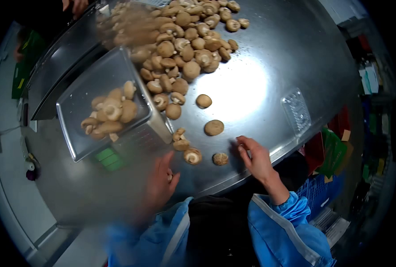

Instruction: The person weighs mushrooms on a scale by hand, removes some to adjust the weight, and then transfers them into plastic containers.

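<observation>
My left hand [160,184], blurred by motion, is at the table's near side, just below the scale. A small pale bit shows between its thumb and fingers, too smeared to name. My right hand [255,158] is above the table's front edge, thumb and fingers apart, with nothing in it. Closest to it are a small cracked-cap mushroom [220,159] and a brown mushroom [214,127]. Between my hands lie an upturned mushroom [192,155] and a stemmed mushroom [180,145]. Several mushrooms [112,109] sit in the scale's metal pan [75,133].
A large heap of mushrooms [191,70] covers the back of the metal table [291,40]. A clear plastic tray [296,111] lies at the right edge. The scale's green display [110,159] glows at left. Another person's hand [77,6] shows at top left. A blue crate [324,191] stands below right.
</observation>
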### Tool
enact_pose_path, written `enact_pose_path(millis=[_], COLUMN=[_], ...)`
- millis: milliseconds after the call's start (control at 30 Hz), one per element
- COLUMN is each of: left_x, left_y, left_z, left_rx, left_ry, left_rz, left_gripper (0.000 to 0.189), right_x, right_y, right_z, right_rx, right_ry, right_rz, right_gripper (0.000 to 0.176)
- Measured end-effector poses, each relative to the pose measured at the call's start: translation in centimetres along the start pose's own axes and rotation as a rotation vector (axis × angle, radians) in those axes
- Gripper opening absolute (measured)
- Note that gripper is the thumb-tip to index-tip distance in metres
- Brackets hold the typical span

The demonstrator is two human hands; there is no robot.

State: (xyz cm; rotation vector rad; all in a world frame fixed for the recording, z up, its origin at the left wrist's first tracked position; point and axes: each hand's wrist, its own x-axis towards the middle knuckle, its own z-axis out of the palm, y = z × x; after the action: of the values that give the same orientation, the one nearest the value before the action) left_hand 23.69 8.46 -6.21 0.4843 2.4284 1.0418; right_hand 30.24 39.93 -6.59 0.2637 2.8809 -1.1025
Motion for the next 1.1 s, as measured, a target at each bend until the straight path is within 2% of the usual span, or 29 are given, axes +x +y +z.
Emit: enact_pose_path(millis=[33, 67, 167, 200, 333, 433, 567, 700, 800, 900, 1000, 1100], left_x=[-0.3, -0.5, -0.6, -0.4, 0.2, 0.1, 0.7, 3.3, 5.3, 7.9, 10.6, 12.5], left_y=[0.4, 0.8, -0.3, -0.9, -0.3, -0.6, -0.9, 0.7, 1.1, 1.1, 1.5, 3.4], left_z=[0.6, 1.3, 3.1, 4.1, 6.0, 6.5, 7.6, 8.4, 9.0, 8.5, 8.0, 7.3], left_rx=[-0.002, 0.001, 0.024, -0.026, -0.160, -0.273, -0.639, -0.750, -0.799, -0.811, -0.873, -0.716], left_ry=[-0.060, -0.121, -0.125, -0.124, -0.111, -0.083, 0.025, 0.105, 0.110, 0.101, 0.106, 0.322], left_rz=[-0.096, -0.184, -0.167, -0.162, -0.161, -0.214, -0.360, -0.285, -0.228, -0.178, -0.172, 0.100], left_gripper=[0.074, 0.080, 0.093, 0.093, 0.095, 0.094, 0.094, 0.094, 0.091, 0.086, 0.076, 0.075], right_x=[-0.8, -1.8, -3.4, -3.2, -2.8, -3.2, -3.5, -1.0, 0.9, 4.5, 8.8, 11.4], right_y=[1.5, 1.4, 2.7, 2.5, 2.1, 2.5, 3.2, 0.0, -1.9, -2.7, -2.1, -3.0], right_z=[-0.6, -2.6, -2.1, -1.8, -1.4, -3.4, -2.4, 0.0, 3.4, 4.2, 4.5, 3.7], right_rx=[-0.070, -0.209, -0.304, -0.249, -0.289, -0.192, -0.152, -0.042, 0.204, 0.326, 0.354, 0.618], right_ry=[0.006, -0.162, -0.102, -0.172, -0.154, -0.186, -0.246, -0.306, -0.290, -0.155, 0.062, 0.120], right_rz=[0.022, 0.240, 0.150, 0.241, 0.272, 0.472, 0.332, 0.242, 0.196, 0.150, 0.008, -0.049], right_gripper=[0.037, 0.058, 0.072, 0.077, 0.082, 0.082, 0.083, 0.092, 0.099, 0.098, 0.091, 0.086])
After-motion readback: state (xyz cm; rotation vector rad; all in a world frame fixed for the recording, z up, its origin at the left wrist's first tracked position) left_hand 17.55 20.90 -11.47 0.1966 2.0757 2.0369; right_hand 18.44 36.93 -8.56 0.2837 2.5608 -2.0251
